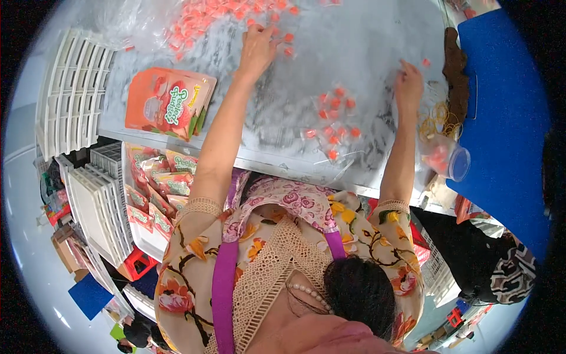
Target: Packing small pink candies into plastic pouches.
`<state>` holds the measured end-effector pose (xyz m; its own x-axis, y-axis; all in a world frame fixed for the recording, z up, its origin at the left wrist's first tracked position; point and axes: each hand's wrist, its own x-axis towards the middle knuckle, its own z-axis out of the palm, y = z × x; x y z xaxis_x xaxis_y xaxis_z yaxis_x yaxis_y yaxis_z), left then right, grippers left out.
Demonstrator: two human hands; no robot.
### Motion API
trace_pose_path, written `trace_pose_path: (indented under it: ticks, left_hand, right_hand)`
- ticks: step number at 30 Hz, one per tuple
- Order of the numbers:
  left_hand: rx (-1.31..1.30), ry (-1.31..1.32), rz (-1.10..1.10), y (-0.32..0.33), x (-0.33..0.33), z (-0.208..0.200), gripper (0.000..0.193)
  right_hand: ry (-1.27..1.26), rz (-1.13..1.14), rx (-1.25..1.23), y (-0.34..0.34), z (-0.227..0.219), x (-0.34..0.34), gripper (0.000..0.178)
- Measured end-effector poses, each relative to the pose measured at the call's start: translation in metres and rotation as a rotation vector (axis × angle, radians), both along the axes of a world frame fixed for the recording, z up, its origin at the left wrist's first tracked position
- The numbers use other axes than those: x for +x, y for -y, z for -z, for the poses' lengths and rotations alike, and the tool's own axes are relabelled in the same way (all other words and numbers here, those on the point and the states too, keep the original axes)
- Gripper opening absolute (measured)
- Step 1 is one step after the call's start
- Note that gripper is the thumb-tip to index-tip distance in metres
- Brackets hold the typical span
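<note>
My left hand (257, 52) reaches over the edge of a large heap of small red wrapped pieces (206, 23) at the far side of the grey table (365, 35). Its fingers bend down together beside a red piece; what lies between the fingertips is hidden. My right hand (408, 85), slightly blurred, hovers over the right side with its index finger stretched out and nothing seen in it. Just beyond it lies a single red piece (425, 62). Between my forearms, nearer me, several more wrapped pieces (334, 102) lie in loose groups.
A stack of red printed pouches (168, 103) lies left. Clear plastic film (130, 23) rests beside the heap. Rubber bands (436, 118) and a clear tub (453, 160) sit right, by a blue panel (507, 118). White crates (73, 88) and a bin of filled pouches (156, 183) stand left.
</note>
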<state>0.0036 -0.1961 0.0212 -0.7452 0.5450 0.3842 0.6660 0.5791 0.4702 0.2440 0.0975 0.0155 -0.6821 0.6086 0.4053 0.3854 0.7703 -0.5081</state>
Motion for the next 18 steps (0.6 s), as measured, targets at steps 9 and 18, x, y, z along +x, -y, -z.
trace_pose_path:
  ticks: [9, 18]
  left_hand:
    - [-0.121, 0.404, 0.195, 0.029, -0.042, 0.001, 0.034]
    - [-0.051, 0.025, 0.307, 0.033, -0.048, 0.003, 0.039]
  right_hand:
    - [0.244, -0.069, -0.363, -0.01, -0.02, 0.005, 0.043]
    - [0.36, -0.052, -0.13, -0.096, 0.007, 0.006, 0.043]
